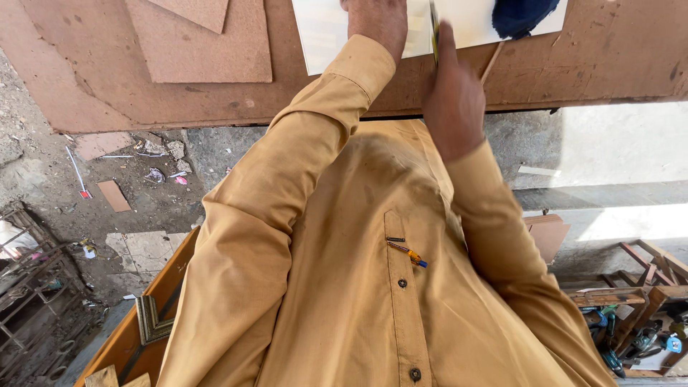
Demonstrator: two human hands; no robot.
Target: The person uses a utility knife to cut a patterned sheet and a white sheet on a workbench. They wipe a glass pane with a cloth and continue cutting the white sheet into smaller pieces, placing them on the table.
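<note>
Evidently mid-marking: my left hand (376, 21) presses flat on the white rectangular sheet (322, 36), its fingers cut off from view, while my right hand (451, 100) pinches a slim yellow pencil (434, 32) upright just beside it. No finished line shows.

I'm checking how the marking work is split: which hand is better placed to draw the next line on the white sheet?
The right hand: it grips the pencil at the white sheet, while the left hand lies flat, pinning it.
</note>
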